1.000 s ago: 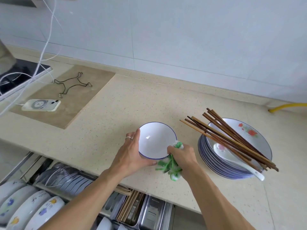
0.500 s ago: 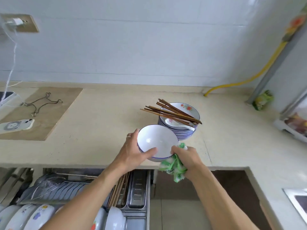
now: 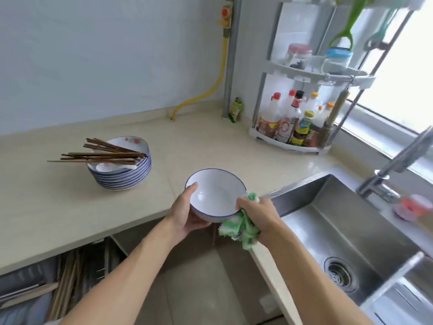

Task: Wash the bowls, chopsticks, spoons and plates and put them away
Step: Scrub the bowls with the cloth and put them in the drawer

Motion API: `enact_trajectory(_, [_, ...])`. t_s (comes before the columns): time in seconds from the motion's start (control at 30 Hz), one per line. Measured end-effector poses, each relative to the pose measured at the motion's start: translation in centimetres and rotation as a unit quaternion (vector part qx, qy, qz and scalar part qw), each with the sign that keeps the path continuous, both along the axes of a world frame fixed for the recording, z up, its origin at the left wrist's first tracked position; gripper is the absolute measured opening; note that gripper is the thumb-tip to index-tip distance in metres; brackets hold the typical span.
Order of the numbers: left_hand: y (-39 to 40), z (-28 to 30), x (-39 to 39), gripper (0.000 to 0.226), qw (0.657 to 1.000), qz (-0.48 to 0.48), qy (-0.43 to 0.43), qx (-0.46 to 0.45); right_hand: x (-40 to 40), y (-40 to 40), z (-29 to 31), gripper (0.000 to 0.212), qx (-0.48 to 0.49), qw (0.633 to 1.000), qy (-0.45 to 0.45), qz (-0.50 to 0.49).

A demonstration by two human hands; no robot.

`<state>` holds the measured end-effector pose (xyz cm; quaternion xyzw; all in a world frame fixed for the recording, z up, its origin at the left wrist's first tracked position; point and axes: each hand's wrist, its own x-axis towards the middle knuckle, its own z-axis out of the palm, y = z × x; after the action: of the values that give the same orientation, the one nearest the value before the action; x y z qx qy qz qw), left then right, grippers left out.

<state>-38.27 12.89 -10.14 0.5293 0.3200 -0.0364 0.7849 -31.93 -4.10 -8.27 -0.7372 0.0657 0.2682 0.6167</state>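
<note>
A white bowl with a blue rim is held in the air past the counter's front edge, just left of the sink. My left hand cups it from below, thumb on the rim. My right hand grips a green and white dishcloth against the bowl's right side. On the counter to the left stands a stack of blue-rimmed plates with a white spoon and several brown chopsticks lying on top.
A corner rack with sauce bottles stands at the back right. A steel tap rises behind the sink, a red scrubber beside it. An open drawer with chopsticks lies below the counter at lower left.
The view has swung right from the drawer and counter towards the sink. Both hands have carried the bowl and dishcloth right, off the counter to beside the sink.
</note>
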Motion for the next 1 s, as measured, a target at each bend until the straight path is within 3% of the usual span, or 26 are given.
enact_trajectory(0.1, [-6.1, -0.5, 3.1, 0.041, 0.999, 0.008, -0.018, -0.033, 2.1, -5.9, -0.7, 0.01, 0.01, 1.0, 0.009, -0.011])
enact_trajectory(0.17, [-9.3, -0.7, 5.2, 0.041, 0.999, 0.035, -0.022, -0.006, 3.4, -9.4, -1.2, 0.014, 0.011, 1.0, 0.0, -0.009])
enact_trajectory(0.27, [-13.4, -0.9, 8.6, 0.051, 0.988, 0.027, -0.017, 0.149, 5.4, -14.8, -2.2, 0.024, -0.004, 0.999, -0.03, -0.038])
enact_trajectory(0.37, [-17.1, -1.1, 11.4, 0.047, 0.945, -0.014, -0.028, 0.327, 7.0, -19.9, -3.3, 0.023, -0.002, 0.994, -0.026, -0.105])
enact_trajectory(0.43, [-18.5, -1.5, 12.5, 0.056, 0.908, -0.036, -0.032, 0.417, 7.7, -21.8, -3.9, 0.027, -0.001, 0.993, -0.019, -0.119])
enact_trajectory(0.5, [-20.0, -1.9, 13.8, 0.064, 0.876, -0.065, -0.037, 0.476, 8.5, -23.5, -4.5, 0.024, -0.007, 0.991, -0.013, -0.136])
enact_trajectory(0.63, [-21.6, -1.9, 15.2, 0.05, 0.807, -0.102, -0.073, 0.577, 9.3, -24.7, -5.4, 0.02, -0.011, 0.987, -0.017, -0.159])
enact_trajectory(0.73, [-22.2, -1.2, 15.8, 0.051, 0.767, -0.13, -0.104, 0.62, 9.5, -25.0, -5.3, 0.011, 0.019, 0.985, -0.017, -0.173])
enact_trajectory(0.87, [-22.8, -0.2, 16.3, 0.051, 0.732, -0.155, -0.123, 0.651, 10.0, -24.9, -5.3, 0.017, 0.034, 0.968, -0.016, -0.248])
enact_trajectory(0.93, [-23.1, -0.2, 16.5, 0.052, 0.733, -0.16, -0.122, 0.65, 10.0, -24.6, -5.3, 0.024, 0.021, 0.959, -0.034, -0.281])
enact_trajectory(1.0, [-23.3, -0.1, 16.8, 0.054, 0.759, -0.151, -0.105, 0.624, 9.6, -24.0, -4.6, 0.038, 0.033, 0.955, -0.073, -0.284])
